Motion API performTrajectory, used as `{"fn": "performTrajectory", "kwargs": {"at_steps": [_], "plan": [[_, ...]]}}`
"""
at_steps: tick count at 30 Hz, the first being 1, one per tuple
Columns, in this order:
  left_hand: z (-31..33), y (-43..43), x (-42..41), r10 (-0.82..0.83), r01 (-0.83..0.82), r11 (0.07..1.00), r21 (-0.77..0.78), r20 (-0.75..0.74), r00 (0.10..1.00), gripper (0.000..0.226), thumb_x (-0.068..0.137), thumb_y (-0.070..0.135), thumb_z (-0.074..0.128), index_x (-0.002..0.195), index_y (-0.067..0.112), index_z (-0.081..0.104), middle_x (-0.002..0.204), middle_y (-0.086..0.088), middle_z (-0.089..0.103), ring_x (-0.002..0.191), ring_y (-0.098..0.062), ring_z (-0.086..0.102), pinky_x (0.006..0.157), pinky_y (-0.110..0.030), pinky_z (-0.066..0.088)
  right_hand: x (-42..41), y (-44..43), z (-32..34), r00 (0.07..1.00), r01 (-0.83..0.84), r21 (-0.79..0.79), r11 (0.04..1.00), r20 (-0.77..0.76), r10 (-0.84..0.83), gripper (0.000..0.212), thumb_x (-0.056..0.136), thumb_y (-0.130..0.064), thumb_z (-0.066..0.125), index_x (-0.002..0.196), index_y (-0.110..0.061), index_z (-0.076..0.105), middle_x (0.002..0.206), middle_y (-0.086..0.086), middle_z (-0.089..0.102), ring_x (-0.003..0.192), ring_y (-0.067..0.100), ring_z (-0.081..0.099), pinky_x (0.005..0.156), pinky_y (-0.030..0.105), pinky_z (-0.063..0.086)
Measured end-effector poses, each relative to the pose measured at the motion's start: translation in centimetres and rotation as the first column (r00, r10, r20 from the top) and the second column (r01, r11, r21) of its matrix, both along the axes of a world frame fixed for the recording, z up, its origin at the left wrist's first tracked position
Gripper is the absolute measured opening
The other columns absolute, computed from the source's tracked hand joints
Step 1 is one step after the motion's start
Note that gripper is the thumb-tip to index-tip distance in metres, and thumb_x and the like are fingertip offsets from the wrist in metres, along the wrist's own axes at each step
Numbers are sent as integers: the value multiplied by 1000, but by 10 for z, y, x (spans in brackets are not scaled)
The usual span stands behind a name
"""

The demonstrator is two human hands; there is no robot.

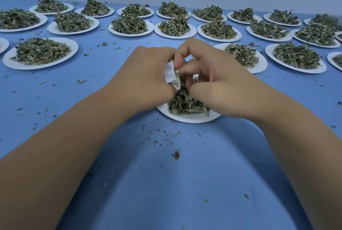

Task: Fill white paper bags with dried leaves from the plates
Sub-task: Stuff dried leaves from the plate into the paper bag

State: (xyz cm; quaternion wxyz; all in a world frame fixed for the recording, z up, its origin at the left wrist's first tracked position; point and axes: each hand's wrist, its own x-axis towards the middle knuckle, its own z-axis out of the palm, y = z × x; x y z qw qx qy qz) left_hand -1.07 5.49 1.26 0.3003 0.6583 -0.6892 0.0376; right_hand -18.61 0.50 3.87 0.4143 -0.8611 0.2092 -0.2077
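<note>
Near table surface: blue table (166,183) strewn with leaf crumbs (176,155), thickest just before the near plate
Near plate: white plate (188,118) at centre, carrying a heap of dried leaves (185,103), partly under both hands
Left hand (148,70): above that plate, fingers curled round a white paper bag (169,73), gripping it, mouth turned right
Right hand (212,78): touching the left, fingers bent, tips at the bag mouth; whether they pinch leaves cannot be told
Far plates (131,34): rows of white plates, each heaped with leaves, spread left to right up to the far edge
</note>
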Motion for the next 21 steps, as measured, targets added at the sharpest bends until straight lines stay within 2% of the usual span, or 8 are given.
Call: {"fn": "performTrajectory", "kwargs": {"at_steps": [2, 6, 8, 11, 14, 16, 19, 21], "plan": [[0, 1, -1, -13, 13, 1000, 2, -24, 1000, 23, 72, 13, 65, 70, 30, 49, 60, 10, 52, 71, -11, 53, 63, -22, 40, 0, 1, 0, 1000, -12, -16, 1000, -18, 12, 42, 65, -2, 43, 100, -23, 49, 81, -5, 73, 77, 23, 53, 55, 36, 42], [1, 0, 3, 50, -49, 999, -17, 54, 997, 12, 76, 19, 66, 81, 14, 57, 62, 1, 49, 60, -16, 49, 59, -32, 38, -5, -4, 5, 992, 72, -46, 996, 108, -67, 35, 68, -3, 46, 98, -20, 52, 95, -16, 77, 67, 14, 50, 58, 24, 41], [1, 0, 3, 36, -35, 999, -13, 23, 999, 10, 75, 19, 66, 78, 18, 57, 62, 2, 50, 61, -11, 49, 59, -27, 40, -6, -5, 3, 996, 14, 17, 1000, 83, -15, 37, 70, -1, 45, 101, -18, 51, 85, -13, 75, 67, 23, 48, 55, 29, 40], [4, 3, -1, -33, 34, 999, 21, -58, 998, 25, 73, 17, 64, 68, 32, 45, 64, 19, 55, 67, 7, 50, 58, -9, 36, -2, -3, -2, 997, -71, 0, 997, -17, 71, 40, 69, -1, 44, 103, -20, 51, 67, -7, 58, 64, 20, 45, 51, 26, 38], [4, 3, 1, -11, 12, 1000, 20, -55, 998, 22, 72, 19, 64, 72, 33, 48, 60, 18, 52, 65, 10, 49, 56, -7, 34, -2, -6, -2, 991, 53, -31, 998, 126, -49, 33, 71, -3, 48, 98, -19, 56, 84, -8, 75, 67, 21, 55, 54, 25, 42], [3, 2, 3, 8, -7, 1000, 16, -64, 998, 21, 72, 19, 67, 82, 35, 58, 61, 20, 50, 67, 14, 49, 57, -5, 35, -4, -11, 0, 959, 183, -92, 979, 236, -157, 27, 74, -6, 52, 95, -22, 60, 92, -11, 77, 67, 11, 58, 58, 21, 41], [3, 1, 2, 5, -5, 999, 32, -25, 1000, 19, 73, 29, 62, 89, 38, 61, 67, 22, 52, 66, 9, 52, 53, -8, 34, -3, -13, -3, 960, 230, -171, 958, 199, -194, 26, 82, -20, 68, 106, -29, 64, 106, -18, 71, 88, 6, 69, 66, 24, 46], [4, 1, -1, 12, -13, 999, 38, 33, 999, 15, 72, 34, 55, 86, 39, 58, 64, 22, 51, 61, 2, 50, 53, -14, 31, -1, -11, -7, 974, 194, -174, 965, 150, -169, 27, 83, -26, 75, 108, -31, 66, 109, -19, 69, 90, 8, 72, 67, 24, 49]]}}
